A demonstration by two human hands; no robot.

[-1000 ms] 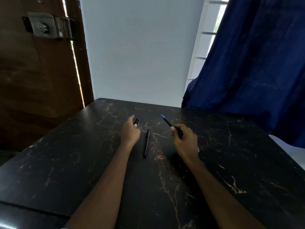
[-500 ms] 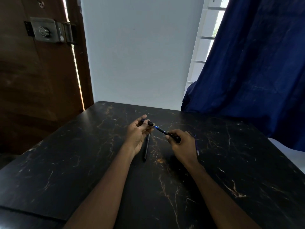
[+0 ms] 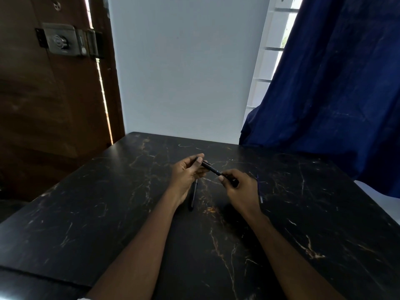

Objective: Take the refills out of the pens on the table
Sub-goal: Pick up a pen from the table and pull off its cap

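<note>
I hold one black pen (image 3: 213, 169) between both hands above the dark marble table (image 3: 108, 213). My left hand (image 3: 187, 175) pinches its far end, where a cap sits. My right hand (image 3: 240, 187) grips its near end. No blue tip shows between the hands. A second black pen (image 3: 193, 197) lies flat on the table just under and right of my left hand. A thin blue refill (image 3: 259, 191) lies on the table to the right of my right hand, partly hidden by it.
A blue curtain (image 3: 335, 94) hangs over the table's far right corner. A wooden door (image 3: 43, 105) with a metal lock stands at the left, a pale wall behind. The table's near edge runs along the lower left.
My left hand lifted a cap from the table and brought it to the pen in my right hand. The blue tip, bare before, is now covered as the two hands closed together.
</note>
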